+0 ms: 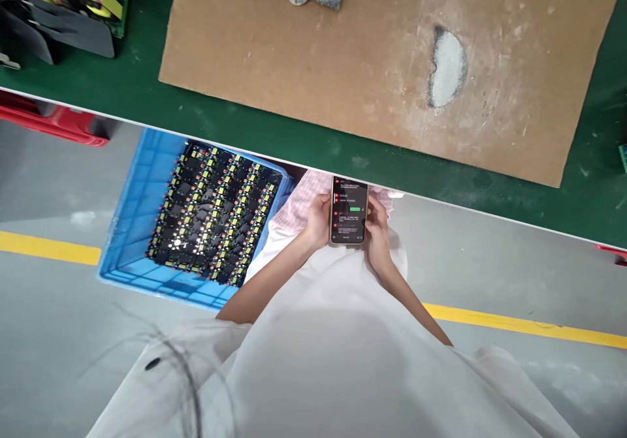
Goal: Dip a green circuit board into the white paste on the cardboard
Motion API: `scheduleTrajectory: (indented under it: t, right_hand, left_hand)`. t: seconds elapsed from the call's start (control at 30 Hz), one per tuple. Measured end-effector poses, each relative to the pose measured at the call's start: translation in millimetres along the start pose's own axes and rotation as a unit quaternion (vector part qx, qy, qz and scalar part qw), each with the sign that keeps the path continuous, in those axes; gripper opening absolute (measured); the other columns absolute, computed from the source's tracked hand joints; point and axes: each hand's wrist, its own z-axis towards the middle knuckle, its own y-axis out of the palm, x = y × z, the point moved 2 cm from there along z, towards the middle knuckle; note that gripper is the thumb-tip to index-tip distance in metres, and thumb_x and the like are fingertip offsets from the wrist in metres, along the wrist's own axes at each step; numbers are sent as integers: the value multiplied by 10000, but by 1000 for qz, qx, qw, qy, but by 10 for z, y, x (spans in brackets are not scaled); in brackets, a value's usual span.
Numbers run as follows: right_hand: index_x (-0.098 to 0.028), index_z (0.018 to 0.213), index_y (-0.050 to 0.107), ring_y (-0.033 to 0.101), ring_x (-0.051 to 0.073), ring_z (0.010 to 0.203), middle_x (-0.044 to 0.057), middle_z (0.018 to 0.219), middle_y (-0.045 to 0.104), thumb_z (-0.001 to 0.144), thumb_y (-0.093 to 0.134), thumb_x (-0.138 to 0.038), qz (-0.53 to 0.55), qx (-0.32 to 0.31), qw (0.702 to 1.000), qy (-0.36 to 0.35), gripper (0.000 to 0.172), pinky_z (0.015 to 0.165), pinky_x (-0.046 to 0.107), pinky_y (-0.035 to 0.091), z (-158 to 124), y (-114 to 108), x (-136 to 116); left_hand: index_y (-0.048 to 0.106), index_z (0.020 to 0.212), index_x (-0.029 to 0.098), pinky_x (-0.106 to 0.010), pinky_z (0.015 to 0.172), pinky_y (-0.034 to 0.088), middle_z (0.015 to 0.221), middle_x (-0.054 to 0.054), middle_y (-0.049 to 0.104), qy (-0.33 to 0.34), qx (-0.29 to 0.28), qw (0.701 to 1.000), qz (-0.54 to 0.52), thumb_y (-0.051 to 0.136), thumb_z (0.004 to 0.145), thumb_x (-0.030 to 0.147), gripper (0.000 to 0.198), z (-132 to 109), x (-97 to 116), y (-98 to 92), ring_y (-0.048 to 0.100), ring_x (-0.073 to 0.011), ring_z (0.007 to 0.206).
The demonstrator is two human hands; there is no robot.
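Note:
A smartphone [349, 209] with a lit dark screen is held upright over my lap, just below the edge of the green workbench [274, 131]. My left hand [319, 219] wraps its left side. My right hand [377, 226] grips its right side, thumb near the screen. Both hands are closed on the phone. I wear a white coat [337, 346] that covers my lap.
A blue crate [132, 209] full of several small black and yellow electronic parts sits on the floor at my left. A brown board [372, 66] with grey dusty half-discs lies on the bench. A red crate [53, 121] is far left. Yellow floor line [519, 324].

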Motion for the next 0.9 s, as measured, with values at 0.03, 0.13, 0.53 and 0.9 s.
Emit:
scheduleTrajectory:
  t: [0.03,0.13,0.53,0.9]
  right_hand:
    - [-260,1278,530,471,247,1146,36,1251,529,789,503,-312,1,-1,1000,2,493,1055,436,339,1,0,1]
    - [-269,1286,521,474,247,1142,34,1242,533,794,501,-316,5,-3,1000,7,495,1052,440,341,0,2,-3]
    - [-264,1283,525,474,246,1136,38,1234,532,794,505,-310,6,0,1000,6,491,1045,438,341,-8,0,-1]
    - [-264,1280,518,476,242,1127,35,1228,532,795,488,-309,-3,0,1000,3,488,1034,443,354,-4,-3,6]
  left_hand:
    - [618,806,129,-377,755,529,753,-73,676,-1,2,1000,0,444,744,273,234,-2,3,0,662,-272,794]
    - [595,735,138,-382,740,527,734,-80,664,-7,5,1000,5,417,715,256,215,-5,7,-5,656,-277,784]
    - [608,792,135,-371,734,522,711,-66,661,-30,-3,999,-26,482,680,270,216,-1,2,-13,652,-280,770]
    - [601,776,140,-373,727,525,702,-69,648,-8,12,1000,4,449,668,267,225,13,6,-18,649,-277,765]
